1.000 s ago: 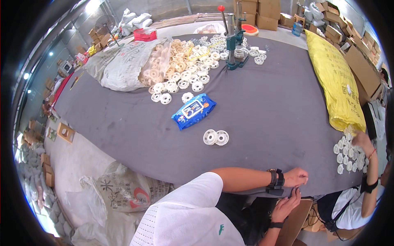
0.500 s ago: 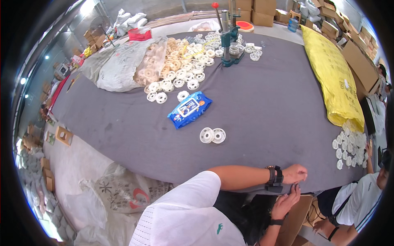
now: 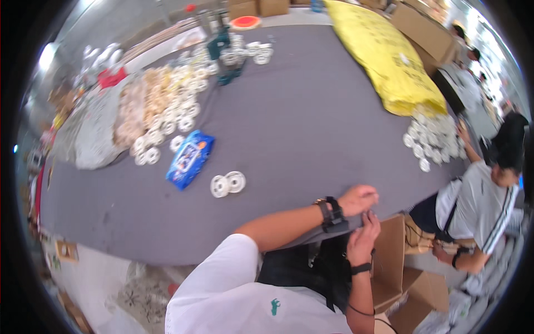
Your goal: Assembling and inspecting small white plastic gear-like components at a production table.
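Note:
My left hand (image 3: pixel 357 201) rests on the grey cloth near the table's front edge, its fingers loosely bent with nothing seen in them. Two dark bands (image 3: pixel 331 214) circle that wrist. Just below it, my right hand (image 3: pixel 364 238) lies at the table edge with fingers stretched out, the fingertips close to the left hand; it too holds nothing visible. Two white slotted plastic wheels (image 3: pixel 228 183) lean together on the cloth, left of my hands. Beyond them is a blue wipes packet (image 3: pixel 189 160).
A pile of white and cream wheels (image 3: pixel 178 106) spreads from a sack (image 3: pixel 100 133) at left. A green hand press (image 3: pixel 221 53) stands at the back. At right, a yellow sack (image 3: pixel 384 61) spills wheels (image 3: pixel 433 139) near another person (image 3: pixel 478 206). An open carton (image 3: pixel 389 256) is below the edge.
The view has swung to the right, so the table's things appear farther left and the other person shows more fully. Both hands keep nearly the same pose at the table edge.

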Action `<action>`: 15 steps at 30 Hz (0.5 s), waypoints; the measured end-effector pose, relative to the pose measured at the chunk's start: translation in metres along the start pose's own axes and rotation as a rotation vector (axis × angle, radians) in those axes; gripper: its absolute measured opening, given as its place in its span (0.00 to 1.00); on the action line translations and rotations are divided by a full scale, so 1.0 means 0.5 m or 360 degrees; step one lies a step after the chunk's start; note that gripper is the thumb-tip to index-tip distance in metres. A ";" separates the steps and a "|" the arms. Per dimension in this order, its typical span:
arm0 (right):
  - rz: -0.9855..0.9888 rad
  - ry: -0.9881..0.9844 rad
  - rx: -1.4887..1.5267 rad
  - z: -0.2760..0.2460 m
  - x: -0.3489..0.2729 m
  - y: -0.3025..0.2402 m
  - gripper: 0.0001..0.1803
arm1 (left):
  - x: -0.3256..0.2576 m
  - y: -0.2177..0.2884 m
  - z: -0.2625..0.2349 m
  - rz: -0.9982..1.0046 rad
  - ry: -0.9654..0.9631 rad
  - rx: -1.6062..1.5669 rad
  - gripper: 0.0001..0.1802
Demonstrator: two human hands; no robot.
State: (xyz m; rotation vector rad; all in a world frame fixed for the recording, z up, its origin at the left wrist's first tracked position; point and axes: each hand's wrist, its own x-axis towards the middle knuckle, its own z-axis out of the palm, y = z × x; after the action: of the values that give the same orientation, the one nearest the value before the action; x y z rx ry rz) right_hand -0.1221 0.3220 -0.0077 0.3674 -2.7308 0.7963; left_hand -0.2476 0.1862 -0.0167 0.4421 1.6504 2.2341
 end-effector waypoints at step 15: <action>0.0067 0.0092 -0.0038 -0.013 -0.011 0.003 0.28 | -0.007 0.027 0.025 -0.0125 -0.0056 -0.0054 0.12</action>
State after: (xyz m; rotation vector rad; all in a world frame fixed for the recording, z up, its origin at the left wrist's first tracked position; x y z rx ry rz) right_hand -0.1161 0.3276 -0.0049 0.2787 -2.7000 0.7719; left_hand -0.2400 0.1915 -0.0005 0.3984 1.5821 2.1815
